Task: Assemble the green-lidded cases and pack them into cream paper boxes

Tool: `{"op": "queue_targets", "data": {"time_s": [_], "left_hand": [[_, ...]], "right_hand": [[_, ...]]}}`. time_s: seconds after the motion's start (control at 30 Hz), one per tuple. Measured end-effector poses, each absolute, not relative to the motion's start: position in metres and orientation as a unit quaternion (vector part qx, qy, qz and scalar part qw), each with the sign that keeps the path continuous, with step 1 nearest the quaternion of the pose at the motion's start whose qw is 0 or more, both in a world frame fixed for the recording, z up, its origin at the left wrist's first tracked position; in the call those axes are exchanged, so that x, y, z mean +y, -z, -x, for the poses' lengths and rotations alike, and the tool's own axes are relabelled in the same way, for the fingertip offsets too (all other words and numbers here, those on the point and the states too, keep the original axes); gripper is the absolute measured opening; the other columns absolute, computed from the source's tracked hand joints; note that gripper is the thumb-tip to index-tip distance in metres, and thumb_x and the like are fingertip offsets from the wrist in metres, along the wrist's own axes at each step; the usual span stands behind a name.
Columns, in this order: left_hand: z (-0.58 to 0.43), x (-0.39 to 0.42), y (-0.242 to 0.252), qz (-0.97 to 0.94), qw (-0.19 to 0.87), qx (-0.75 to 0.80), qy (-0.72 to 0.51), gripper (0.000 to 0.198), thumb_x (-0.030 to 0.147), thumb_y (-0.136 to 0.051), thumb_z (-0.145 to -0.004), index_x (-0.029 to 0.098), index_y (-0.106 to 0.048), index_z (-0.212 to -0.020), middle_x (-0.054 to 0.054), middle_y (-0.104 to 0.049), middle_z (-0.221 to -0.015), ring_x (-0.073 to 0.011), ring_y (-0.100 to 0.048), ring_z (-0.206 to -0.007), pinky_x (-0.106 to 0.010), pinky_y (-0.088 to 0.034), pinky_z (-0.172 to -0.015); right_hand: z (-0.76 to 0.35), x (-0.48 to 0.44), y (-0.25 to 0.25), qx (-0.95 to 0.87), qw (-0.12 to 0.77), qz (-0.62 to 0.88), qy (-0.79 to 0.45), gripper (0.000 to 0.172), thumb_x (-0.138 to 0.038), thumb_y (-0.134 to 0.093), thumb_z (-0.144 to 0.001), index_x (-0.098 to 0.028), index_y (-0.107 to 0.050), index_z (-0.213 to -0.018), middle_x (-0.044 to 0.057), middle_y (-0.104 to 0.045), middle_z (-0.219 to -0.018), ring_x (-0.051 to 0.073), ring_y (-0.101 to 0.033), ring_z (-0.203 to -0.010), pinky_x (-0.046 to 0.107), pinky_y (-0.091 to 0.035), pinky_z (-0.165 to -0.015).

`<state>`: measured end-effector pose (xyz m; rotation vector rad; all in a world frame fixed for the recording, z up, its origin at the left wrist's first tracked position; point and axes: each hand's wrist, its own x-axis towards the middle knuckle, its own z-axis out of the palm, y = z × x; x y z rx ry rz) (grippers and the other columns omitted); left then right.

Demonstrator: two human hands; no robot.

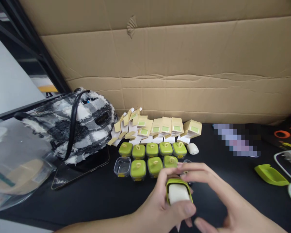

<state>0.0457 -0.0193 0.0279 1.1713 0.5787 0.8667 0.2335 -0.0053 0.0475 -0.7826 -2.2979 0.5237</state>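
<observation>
My left hand (165, 207) is wrapped round a green lid (168, 194), its hollow side toward me and a white rounded block (178, 193) inside it. The thumb lies over the block's lower part. My right hand (217, 191) curves over from the right, fingers apart, index and middle tips at the top of the lid or the left fingers; I cannot tell whether they touch it. Behind them stand two rows of small clear boxes with green lids (138, 168). One clear box (122, 167) at the left is lidless. Another white rounded piece (192, 148) lies right of the back row.
Several small beige cartons (165, 126) with green labels stand before the cardboard sheet (160, 55). At left are a fluffy black-and-white bag (87, 126), a dark tablet-like slab (82, 173) and a clear plastic bag (19, 168). A green tray-like piece (271, 174) and white cables (281, 161) lie right.
</observation>
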Motion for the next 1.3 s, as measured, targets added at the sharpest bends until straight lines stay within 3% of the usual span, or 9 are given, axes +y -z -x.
{"op": "queue_targets", "data": {"time_s": [0.13,0.23,0.3,0.47,0.57,0.67,0.87,1.1,1.3], "left_hand": [[-0.048,-0.018,-0.014,-0.564,0.691,0.223,-0.393,0.054,0.067,-0.052,-0.081,0.027,-0.023,-0.105,-0.004,-0.050,-0.099,-0.0042,-0.045,-0.056,-0.019,-0.037,-0.051],[-0.049,-0.017,-0.006,-0.600,0.686,0.210,-0.355,0.062,0.064,-0.065,-0.071,0.027,-0.026,-0.103,-0.008,-0.048,-0.109,-0.0060,-0.051,-0.059,-0.019,-0.037,-0.049],[-0.046,-0.015,-0.014,-0.665,0.634,0.254,-0.302,0.054,0.054,-0.069,-0.073,0.024,-0.037,-0.103,-0.009,-0.049,-0.110,-0.0081,-0.052,-0.062,-0.020,-0.038,-0.050],[-0.010,-0.008,-0.072,-0.861,0.270,0.314,-0.295,0.013,0.032,-0.060,-0.085,0.021,-0.057,-0.091,-0.006,-0.061,-0.088,-0.0194,-0.055,-0.084,-0.031,-0.043,-0.077],[0.033,-0.008,-0.087,-0.846,0.141,0.414,-0.306,0.018,0.023,-0.061,-0.083,0.024,-0.053,-0.099,-0.004,-0.059,-0.099,-0.0211,-0.054,-0.098,-0.032,-0.042,-0.088],[0.074,-0.011,-0.076,-0.792,0.137,0.517,-0.293,0.039,0.021,-0.061,-0.080,0.026,-0.043,-0.115,-0.004,-0.053,-0.113,-0.0216,-0.053,-0.104,-0.034,-0.043,-0.093],[0.098,-0.010,-0.039,-0.721,0.225,0.599,-0.266,0.055,0.029,-0.067,-0.076,0.026,-0.033,-0.118,-0.006,-0.051,-0.114,-0.0244,-0.053,-0.109,-0.043,-0.044,-0.097],[0.100,-0.007,-0.019,-0.670,0.300,0.589,-0.337,0.050,0.027,-0.063,-0.079,0.024,-0.027,-0.115,-0.007,-0.054,-0.113,-0.0225,-0.057,-0.102,-0.043,-0.045,-0.093],[0.105,-0.008,-0.008,-0.668,0.305,0.592,-0.332,0.057,0.031,-0.066,-0.077,0.025,-0.026,-0.116,-0.007,-0.055,-0.114,-0.0229,-0.057,-0.100,-0.043,-0.045,-0.091]], "right_hand": [[-0.232,-0.006,-0.045,-0.865,0.299,0.306,-0.260,0.057,-0.020,-0.078,-0.068,-0.031,-0.045,-0.112,0.008,-0.053,-0.135,0.027,-0.052,-0.126,0.040,-0.049,-0.099],[-0.238,-0.001,-0.045,-0.806,0.397,0.290,-0.329,0.048,-0.016,-0.070,-0.071,-0.029,-0.043,-0.109,0.010,-0.054,-0.130,0.027,-0.059,-0.117,0.039,-0.053,-0.093],[-0.246,0.006,-0.047,-0.775,0.462,0.301,-0.309,0.043,-0.016,-0.065,-0.074,-0.028,-0.045,-0.110,0.010,-0.056,-0.122,0.026,-0.063,-0.109,0.035,-0.058,-0.083],[-0.254,0.023,-0.060,-0.760,0.480,0.373,-0.230,0.043,-0.025,-0.070,-0.079,-0.030,-0.051,-0.117,0.006,-0.065,-0.109,0.022,-0.068,-0.093,0.028,-0.059,-0.073],[-0.232,0.026,-0.074,-0.800,0.424,0.358,-0.227,0.044,-0.030,-0.071,-0.078,-0.029,-0.052,-0.118,0.004,-0.065,-0.110,0.022,-0.067,-0.097,0.033,-0.057,-0.081],[-0.195,0.030,-0.086,-0.844,0.368,0.337,-0.197,0.052,-0.027,-0.072,-0.073,-0.025,-0.049,-0.120,0.004,-0.067,-0.111,0.021,-0.066,-0.097,0.033,-0.054,-0.082],[-0.114,0.044,-0.087,-0.920,0.283,0.253,-0.099,0.039,-0.034,-0.073,-0.072,-0.022,-0.058,-0.105,0.003,-0.070,-0.100,0.023,-0.065,-0.092,0.034,-0.047,-0.079],[-0.078,0.049,-0.069,-0.950,0.190,0.240,-0.055,0.037,-0.034,-0.075,-0.073,-0.013,-0.060,-0.100,0.010,-0.070,-0.097,0.027,-0.065,-0.091,0.038,-0.045,-0.082],[-0.074,0.052,-0.063,-0.953,0.158,0.258,-0.033,0.036,-0.041,-0.065,-0.081,-0.013,-0.059,-0.104,0.007,-0.068,-0.099,0.022,-0.064,-0.090,0.039,-0.046,-0.082]]}}
